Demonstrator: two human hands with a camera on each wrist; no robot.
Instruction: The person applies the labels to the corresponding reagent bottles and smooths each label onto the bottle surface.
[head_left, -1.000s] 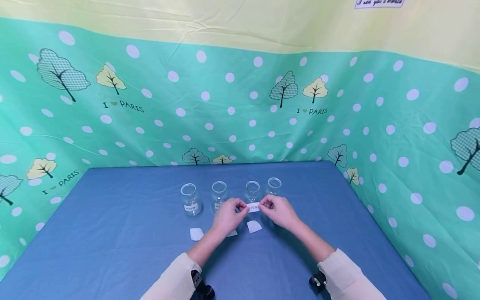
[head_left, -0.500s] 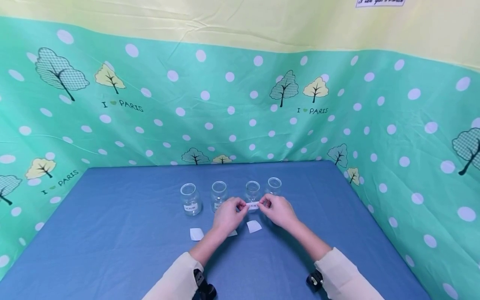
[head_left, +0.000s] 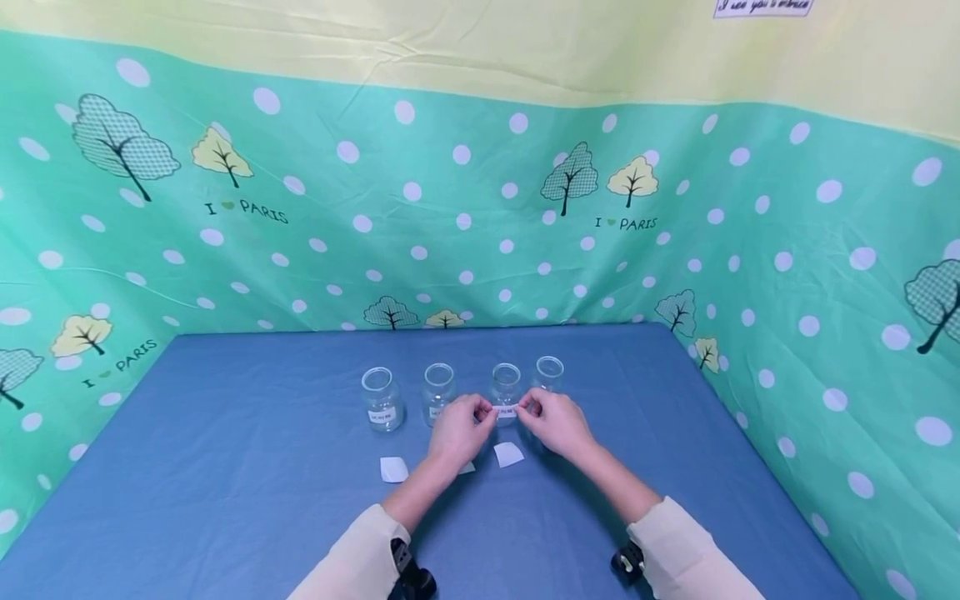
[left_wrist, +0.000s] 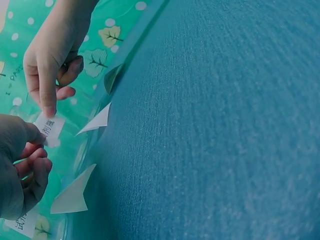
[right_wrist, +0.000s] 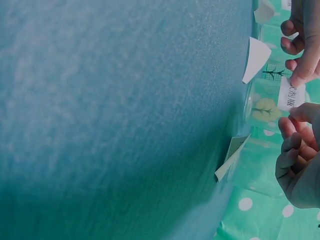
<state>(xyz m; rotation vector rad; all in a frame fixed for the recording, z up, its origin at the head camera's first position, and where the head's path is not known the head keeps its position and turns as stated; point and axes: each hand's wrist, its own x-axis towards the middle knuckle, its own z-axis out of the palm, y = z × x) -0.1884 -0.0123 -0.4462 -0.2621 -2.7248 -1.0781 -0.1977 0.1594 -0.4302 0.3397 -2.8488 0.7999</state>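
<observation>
Both hands hold a white printed label (head_left: 506, 411) by its two ends, against or just before the front of the third glass jar (head_left: 506, 379) from the left. The left hand (head_left: 457, 429) pinches the label's left end; the right hand (head_left: 557, 422) pinches its right end. In the left wrist view the label (left_wrist: 51, 127) is stretched between the left hand (left_wrist: 20, 167) and the right hand (left_wrist: 57, 55). The right wrist view shows the label (right_wrist: 291, 95) upright between the right hand (right_wrist: 302, 155) and the left hand (right_wrist: 306, 42). Whether it touches the glass, I cannot tell.
Two labelled jars (head_left: 382, 400) (head_left: 438, 387) stand to the left, the second partly behind the left hand. A fourth jar (head_left: 550, 373) is behind the right hand. White paper pieces (head_left: 393, 469) (head_left: 508, 454) lie in front on the blue table (head_left: 225, 500).
The label has moved slightly toward the third jar and now looks more level across its front. Both hands keep their pinch and have barely shifted.
</observation>
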